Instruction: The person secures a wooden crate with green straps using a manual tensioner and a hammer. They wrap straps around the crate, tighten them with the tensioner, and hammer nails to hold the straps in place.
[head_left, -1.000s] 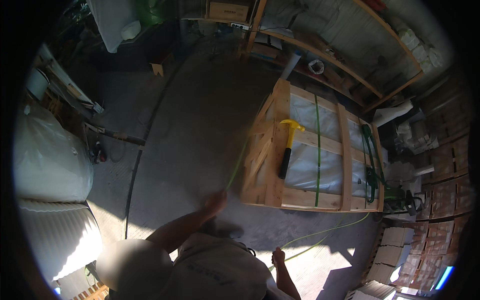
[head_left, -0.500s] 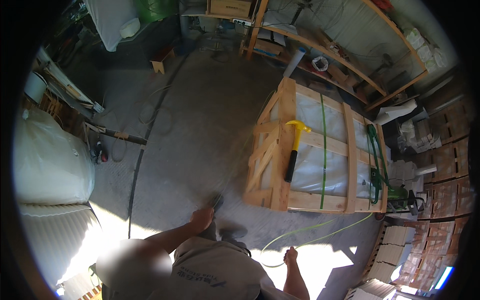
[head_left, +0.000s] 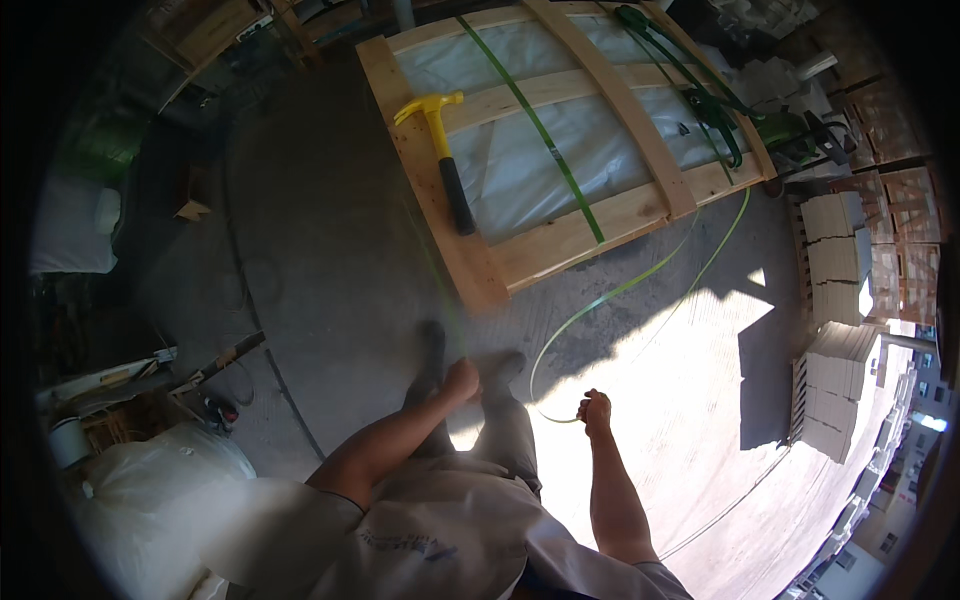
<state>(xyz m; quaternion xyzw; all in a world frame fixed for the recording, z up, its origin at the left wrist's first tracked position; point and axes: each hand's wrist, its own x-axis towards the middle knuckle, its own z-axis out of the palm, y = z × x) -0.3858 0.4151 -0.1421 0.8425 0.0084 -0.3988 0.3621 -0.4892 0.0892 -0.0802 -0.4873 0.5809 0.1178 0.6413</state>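
My right hand (head_left: pixel 594 410) is closed on a green packing strap (head_left: pixel 566 329), which loops across the floor from the near side of a wooden crate (head_left: pixel 560 255). In front of my body my left hand (head_left: pixel 460 381) is closed too. A faint length of strap rises from it toward the crate's left end, blurred against the dark floor. On the crate's left top board lies a hammer (head_left: pixel 447 165) with a yellow head and black grip. One green band (head_left: pixel 533 124) runs over the crate's white plastic wrapping. A green tool with hoses or straps (head_left: pixel 708 107) rests near its right end.
Stacks of pale slabs (head_left: pixel 838 245) stand on pallets at the right, with wrapped boxes behind. A large plastic-wrapped bundle (head_left: pixel 160 500) is at the lower left. A small wooden stool (head_left: pixel 193 195) stands farther off. Sunlight falls across the floor (head_left: pixel 680 420) on the right.
The view has swung to the right, and the crate now sits higher and farther left in it. Both hands remain closed, and the strap loop still trails from my right hand.
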